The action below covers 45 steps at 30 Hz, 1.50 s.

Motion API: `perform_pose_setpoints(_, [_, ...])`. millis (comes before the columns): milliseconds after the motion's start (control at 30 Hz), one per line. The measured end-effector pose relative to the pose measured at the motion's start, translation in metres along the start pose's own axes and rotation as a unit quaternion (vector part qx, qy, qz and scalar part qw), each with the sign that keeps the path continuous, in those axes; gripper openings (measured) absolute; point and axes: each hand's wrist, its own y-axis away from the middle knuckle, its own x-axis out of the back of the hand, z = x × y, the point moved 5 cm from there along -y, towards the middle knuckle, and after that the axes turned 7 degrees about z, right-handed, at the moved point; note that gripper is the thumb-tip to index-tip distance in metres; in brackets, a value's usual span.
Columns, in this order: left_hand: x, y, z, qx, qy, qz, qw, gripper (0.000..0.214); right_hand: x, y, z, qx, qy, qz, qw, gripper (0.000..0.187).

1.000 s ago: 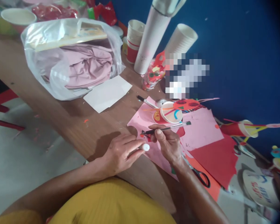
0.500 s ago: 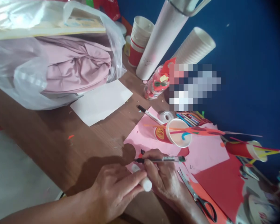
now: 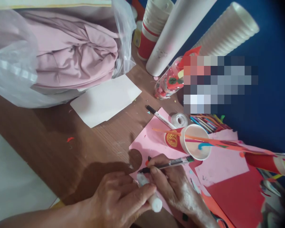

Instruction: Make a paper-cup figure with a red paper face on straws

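Observation:
My right hand (image 3: 178, 190) is shut on a slim black pen (image 3: 168, 164), whose tip rests on a pink paper sheet (image 3: 149, 145). My left hand (image 3: 116, 202) lies just left of it, with its fingers around a white glue stick (image 3: 154, 202) whose lower part is hidden. Both hands sit at the sheet's near edge. A round cut-out in the sheet shows the wooden table (image 3: 90, 139) beneath, close to the pen tip. A red paper cup (image 3: 175, 141) with a gold emblem lies on its side on the sheet, just above my right hand.
Farther back stand a plastic bag (image 3: 19, 57) of pink cloth, a white paper sheet (image 3: 104, 101), a white tube (image 3: 175, 34), stacked paper cups (image 3: 152, 28) and a jar (image 3: 168, 82). A marker (image 3: 160, 117), tape roll (image 3: 179, 120), coloured pencils (image 3: 204, 123) and red paper (image 3: 235, 199) lie nearby.
The view has moved closer and lower, so the scissors have mostly left the frame. The pen tip stays on the pink sheet, and the glue stick has swung more under my left hand.

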Motion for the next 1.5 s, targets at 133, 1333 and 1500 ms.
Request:
perform_pose_setpoints(133, [0.0,-0.002,0.0,0.003,0.004,-0.003,1.0,0.024,-0.001,-0.001,-0.002,0.013,0.01,-0.011,1.0,0.011])
perform_pose_setpoints(1333, [0.0,0.003,0.003,-0.013,0.018,-0.024,0.999,0.032,-0.011,0.056,0.005,0.207,0.145,0.201,0.946,0.015])
perform_pose_setpoints(1500, [0.0,0.0,0.005,-0.009,0.014,-0.032,0.999,0.028,-0.017,0.066,0.004,0.219,0.168,0.218,0.936,0.012])
